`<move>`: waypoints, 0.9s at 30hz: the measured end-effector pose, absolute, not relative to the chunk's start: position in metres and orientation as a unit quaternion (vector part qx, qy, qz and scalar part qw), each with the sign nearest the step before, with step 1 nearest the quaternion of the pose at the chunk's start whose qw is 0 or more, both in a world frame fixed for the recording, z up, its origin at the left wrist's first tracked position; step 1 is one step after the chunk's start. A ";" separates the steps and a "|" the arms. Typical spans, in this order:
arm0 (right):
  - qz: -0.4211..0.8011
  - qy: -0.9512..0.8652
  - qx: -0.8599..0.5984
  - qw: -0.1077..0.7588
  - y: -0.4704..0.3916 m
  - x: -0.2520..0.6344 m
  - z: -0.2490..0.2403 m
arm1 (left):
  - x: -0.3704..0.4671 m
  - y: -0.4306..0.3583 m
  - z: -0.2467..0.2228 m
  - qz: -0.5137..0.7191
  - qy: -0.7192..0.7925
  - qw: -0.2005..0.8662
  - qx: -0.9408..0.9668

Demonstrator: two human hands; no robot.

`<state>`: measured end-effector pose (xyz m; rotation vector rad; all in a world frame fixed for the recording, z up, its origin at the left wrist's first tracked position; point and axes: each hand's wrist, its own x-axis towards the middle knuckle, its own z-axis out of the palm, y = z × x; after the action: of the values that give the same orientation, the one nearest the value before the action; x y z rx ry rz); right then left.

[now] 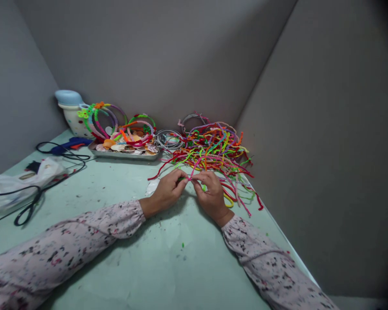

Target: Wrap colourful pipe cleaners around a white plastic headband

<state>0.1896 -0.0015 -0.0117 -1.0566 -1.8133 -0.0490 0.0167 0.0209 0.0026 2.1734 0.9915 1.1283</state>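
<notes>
Both hands meet above the middle of the table, pinching a pink pipe cleaner (195,165) between thumbs and forefingers. My left hand (168,187) grips it from the left, with a bit of green showing at its fingertips. From the right, my right hand (211,192) is closed on the same pink piece, its fingertips almost touching the left ones. One pink end sticks up past the fingers. Just behind lies a tangled pile of colourful pipe cleaners (213,142), some strands reaching beneath and beside my right hand.
A metal tray (126,156) of shells and pipe-cleaner hoops stands at the back left, beside a coil of grey wire (170,139). Farther left are a white cup with a blue lid (69,100), a black cable (35,202) and a plastic bag (48,172). Walls border the table.
</notes>
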 end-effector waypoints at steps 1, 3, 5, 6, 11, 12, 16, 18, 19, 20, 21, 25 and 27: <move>-0.022 -0.749 -0.437 0.496 -0.002 0.190 -0.012 | 0.017 0.021 0.003 0.414 0.365 0.246 0.797; -0.027 -0.751 -0.439 0.493 -0.002 0.190 -0.011 | 0.017 0.020 0.003 0.415 0.366 0.245 0.796; -0.032 -0.752 -0.439 0.491 -0.002 0.190 -0.011 | 0.017 0.020 0.003 0.415 0.365 0.243 0.797; -0.034 -0.752 -0.439 0.490 -0.002 0.191 -0.011 | 0.017 0.020 0.003 0.416 0.364 0.243 0.797; -0.035 -0.754 -0.444 0.483 -0.001 0.191 -0.012 | 0.017 0.021 0.002 0.419 0.360 0.243 0.798; -0.034 -0.755 -0.443 0.482 -0.001 0.191 -0.013 | 0.017 0.021 0.002 0.419 0.360 0.242 0.798; -0.037 -0.758 -0.441 0.480 -0.001 0.192 -0.013 | 0.017 0.022 0.001 0.419 0.360 0.234 0.800; -0.040 -0.758 -0.440 0.479 -0.001 0.192 -0.012 | 0.017 0.022 0.001 0.418 0.359 0.231 0.802; -0.040 -0.759 -0.441 0.478 -0.001 0.192 -0.012 | 0.017 0.022 0.001 0.417 0.359 0.230 0.802; -0.040 -0.760 -0.441 0.476 -0.001 0.191 -0.012 | 0.017 0.022 0.001 0.417 0.360 0.230 0.803; -0.040 -0.761 -0.441 0.475 -0.001 0.191 -0.012 | 0.017 0.022 0.000 0.417 0.360 0.230 0.802; -0.043 -0.764 -0.439 0.470 -0.001 0.191 -0.011 | 0.018 0.022 0.000 0.418 0.360 0.228 0.802; -0.044 -0.766 -0.439 0.468 -0.001 0.191 -0.011 | 0.017 0.021 0.000 0.417 0.361 0.226 0.803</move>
<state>0.1910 -0.0006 -0.0111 -1.0768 -1.8789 -0.1070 0.0175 0.0215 0.0001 2.2128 0.9960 1.1503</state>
